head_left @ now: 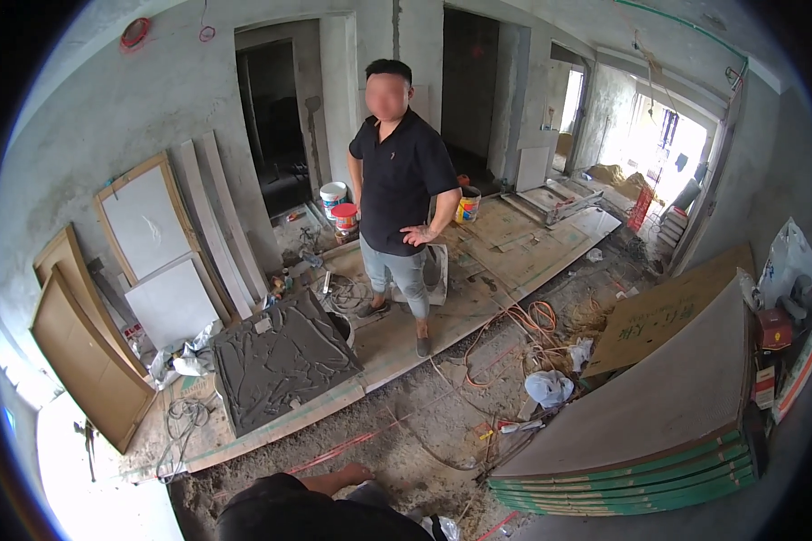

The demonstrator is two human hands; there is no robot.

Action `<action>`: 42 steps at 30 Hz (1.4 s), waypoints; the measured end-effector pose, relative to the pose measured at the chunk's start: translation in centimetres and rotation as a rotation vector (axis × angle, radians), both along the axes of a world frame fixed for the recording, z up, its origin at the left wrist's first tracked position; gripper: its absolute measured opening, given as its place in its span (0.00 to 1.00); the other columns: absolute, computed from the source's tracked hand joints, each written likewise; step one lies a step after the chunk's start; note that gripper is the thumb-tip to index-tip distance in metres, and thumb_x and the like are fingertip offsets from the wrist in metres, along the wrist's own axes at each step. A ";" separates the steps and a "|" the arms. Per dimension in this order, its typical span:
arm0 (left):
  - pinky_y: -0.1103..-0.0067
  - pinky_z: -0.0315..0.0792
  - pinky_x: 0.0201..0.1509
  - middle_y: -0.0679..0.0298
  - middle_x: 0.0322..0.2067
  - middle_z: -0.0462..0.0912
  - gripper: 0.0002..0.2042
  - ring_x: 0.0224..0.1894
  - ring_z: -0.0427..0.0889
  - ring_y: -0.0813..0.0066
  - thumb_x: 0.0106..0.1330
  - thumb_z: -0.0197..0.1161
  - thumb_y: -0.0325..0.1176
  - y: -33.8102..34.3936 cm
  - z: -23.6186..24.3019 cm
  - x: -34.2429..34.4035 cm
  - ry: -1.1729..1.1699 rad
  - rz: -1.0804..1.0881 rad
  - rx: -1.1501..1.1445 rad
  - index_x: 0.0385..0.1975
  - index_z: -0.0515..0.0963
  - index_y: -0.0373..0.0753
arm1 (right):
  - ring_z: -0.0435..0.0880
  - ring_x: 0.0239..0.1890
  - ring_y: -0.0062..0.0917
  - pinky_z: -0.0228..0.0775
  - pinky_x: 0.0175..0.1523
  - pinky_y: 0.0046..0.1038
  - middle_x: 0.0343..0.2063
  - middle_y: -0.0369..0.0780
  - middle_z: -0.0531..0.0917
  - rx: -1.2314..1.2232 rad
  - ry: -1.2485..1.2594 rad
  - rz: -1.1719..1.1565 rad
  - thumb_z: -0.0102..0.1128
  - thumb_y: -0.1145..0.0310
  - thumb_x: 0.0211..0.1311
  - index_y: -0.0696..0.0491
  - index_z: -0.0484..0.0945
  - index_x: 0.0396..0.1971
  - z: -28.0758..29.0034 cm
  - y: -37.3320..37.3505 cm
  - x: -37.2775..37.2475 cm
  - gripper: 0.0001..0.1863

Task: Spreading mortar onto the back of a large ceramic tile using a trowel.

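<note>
Left hand: the hand (356,473) is low in view beyond a dark sleeve (266,509); fingers too small and foreshortened to read, so I cannot tell how far it is open or whether it has hold of anything.
Right hand: out of view; cannot tell.
Slab: dark grey mortar (284,356) ridged across its upper face; the slab (235,426) lies on the floor boards (487,236), ahead and to the left of the left hand, apart from it.
Co-worker: a person (406,171) in a black top and pale trousers stands on the boards past the slab, one hand (417,235) at the hip.
Buckets: a white one (333,195) and a red one (344,215) close together behind the co-worker.
Left wall: brown panels (90,356), a framed white panel (149,216) and long strips (209,216) lean there.
Right: a stack of sheets (632,406) with green edges; a brown board (672,311) beside it.
Floor: orange hose (537,316) in loops, near a pale crumpled bag (549,388).
</note>
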State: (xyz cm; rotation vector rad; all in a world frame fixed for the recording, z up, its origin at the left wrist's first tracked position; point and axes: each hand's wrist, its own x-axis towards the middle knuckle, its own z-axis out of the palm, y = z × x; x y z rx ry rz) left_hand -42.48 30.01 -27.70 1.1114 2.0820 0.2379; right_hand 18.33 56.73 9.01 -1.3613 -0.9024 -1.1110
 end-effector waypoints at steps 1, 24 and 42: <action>0.59 0.78 0.53 0.57 0.46 0.86 0.17 0.49 0.84 0.51 0.67 0.59 0.52 0.2 0.2 -0.2 -0.043 0.066 -0.033 0.45 0.86 0.51 | 0.66 0.72 0.38 0.63 0.70 0.37 0.74 0.50 0.61 -0.016 -0.002 -0.028 0.54 0.74 0.76 0.62 0.53 0.75 -0.5 -0.2 0.3 0.34; 0.61 0.77 0.53 0.58 0.44 0.87 0.14 0.47 0.84 0.50 0.65 0.61 0.49 -5.3 -0.6 -3.7 0.311 -0.365 0.054 0.41 0.87 0.51 | 0.79 0.47 0.34 0.74 0.56 0.35 0.49 0.45 0.79 -0.429 0.599 1.041 0.53 0.67 0.73 0.59 0.71 0.63 0.1 -1.5 -4.8 0.23; 0.66 0.80 0.52 0.61 0.48 0.87 0.19 0.48 0.87 0.60 0.63 0.64 0.52 -24.6 -2.1 9.5 0.122 0.896 0.018 0.48 0.86 0.48 | 0.86 0.36 0.49 0.78 0.45 0.42 0.34 0.51 0.87 -2.047 -0.202 1.762 0.75 0.66 0.44 0.56 0.87 0.39 -39.8 -6.6 -32.7 0.19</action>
